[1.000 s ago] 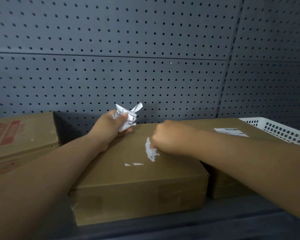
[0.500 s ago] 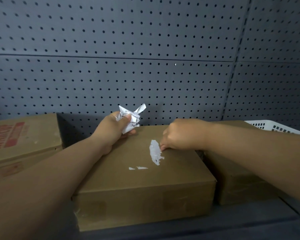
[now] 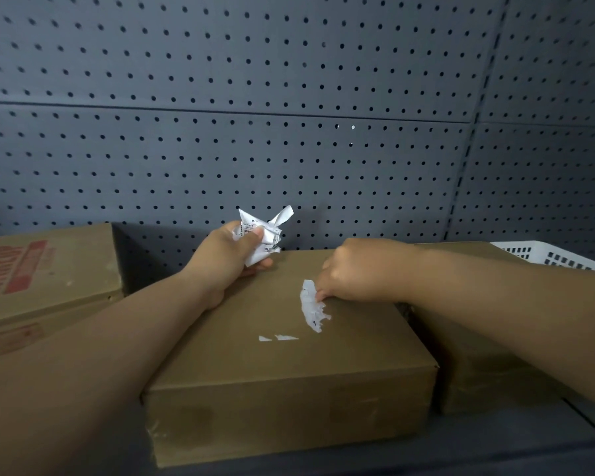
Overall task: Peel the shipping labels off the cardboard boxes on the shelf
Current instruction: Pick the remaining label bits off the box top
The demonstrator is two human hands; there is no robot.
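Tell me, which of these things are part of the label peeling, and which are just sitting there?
In the job: middle cardboard box, torn label remnant picked at by the right hand, crumpled label in the left hand.
Just there: white basket, pegboard wall, red-printed box (no label showing).

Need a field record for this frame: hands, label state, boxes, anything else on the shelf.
left hand: grips crumpled label wad over the back edge of the middle box
right hand: fingers curled, tips picking at the right edge of the label patch
label patch: torn white strip stuck to middle box top
scraps: two small white bits, nearer the front
left box: red print
right box: partly hidden by right forearm
basket: white, far right
backing: grey pegboard
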